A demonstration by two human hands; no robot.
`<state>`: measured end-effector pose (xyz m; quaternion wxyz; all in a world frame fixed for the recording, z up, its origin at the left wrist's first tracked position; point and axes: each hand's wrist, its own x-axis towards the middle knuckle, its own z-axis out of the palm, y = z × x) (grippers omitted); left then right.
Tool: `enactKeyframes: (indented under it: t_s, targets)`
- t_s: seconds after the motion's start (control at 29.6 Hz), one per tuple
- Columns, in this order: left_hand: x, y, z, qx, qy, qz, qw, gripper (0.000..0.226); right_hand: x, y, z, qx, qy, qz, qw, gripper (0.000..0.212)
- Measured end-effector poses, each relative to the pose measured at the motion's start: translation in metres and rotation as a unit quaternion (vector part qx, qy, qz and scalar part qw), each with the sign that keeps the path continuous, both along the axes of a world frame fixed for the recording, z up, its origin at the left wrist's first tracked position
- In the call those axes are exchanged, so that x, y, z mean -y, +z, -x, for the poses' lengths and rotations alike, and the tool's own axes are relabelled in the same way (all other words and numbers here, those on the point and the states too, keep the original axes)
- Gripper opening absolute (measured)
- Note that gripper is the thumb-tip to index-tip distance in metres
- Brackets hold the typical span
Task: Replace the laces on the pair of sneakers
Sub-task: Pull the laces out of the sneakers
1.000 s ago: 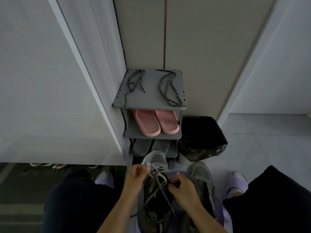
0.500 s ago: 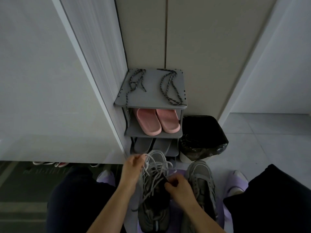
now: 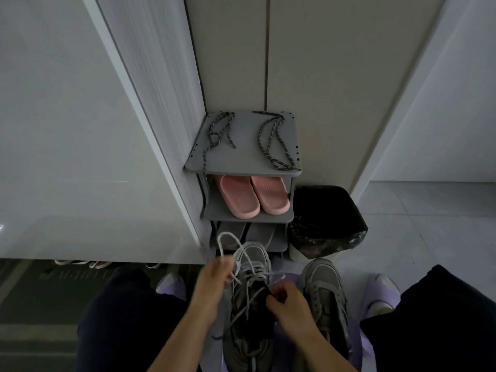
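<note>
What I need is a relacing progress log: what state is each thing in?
left hand, pinching the pale lace, which is lifted in a loop
right hand, pinching the lace at the eyelets
sneaker between the hands, lace loosened, partly out
other sneaker, laced, untouched
dark laces, loose on the rack top, unused
pink slippers, side by side on a shelf
bin bag, open

Faint lettering on dark mat (image 3: 77,276) at lower left, too blurred to read; nothing else legible.
</note>
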<state>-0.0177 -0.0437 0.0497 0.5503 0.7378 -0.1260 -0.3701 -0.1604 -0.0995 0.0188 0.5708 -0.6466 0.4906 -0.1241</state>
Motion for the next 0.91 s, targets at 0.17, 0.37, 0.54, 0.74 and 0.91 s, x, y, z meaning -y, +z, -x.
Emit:
enactKeyframes:
  t_s: [0.17, 0.37, 0.54, 0.74, 0.91]
  targets:
    - [-0.003, -0.003, 0.013, 0.010, 0.050, 0.031, 0.998, 0.028, 0.001, -0.001, 0.000, -0.004, 0.012, -0.002, 1.000, 0.020]
    - [0.015, 0.047, -0.041, -0.018, 0.097, 0.213, 0.972, 0.027, 0.002, -0.001, 0.000, 0.003, -0.001, -0.011, 1.000, 0.028]
    - [-0.002, 0.013, 0.001, -0.034, 0.036, 0.076, 0.996, 0.020, 0.001, -0.003, -0.002, -0.004, 0.003, -0.004, 1.000, 0.022]
    - [0.003, 0.014, 0.003, -0.103, 0.071, 0.155, 0.980, 0.035, 0.003, 0.002, -0.001, -0.002, 0.013, -0.023, 1.000, 0.023]
    - [0.013, 0.075, -0.050, -0.042, 0.095, 0.245, 0.964, 0.028, 0.003, 0.007, -0.001, -0.008, 0.012, -0.037, 0.999, 0.025]
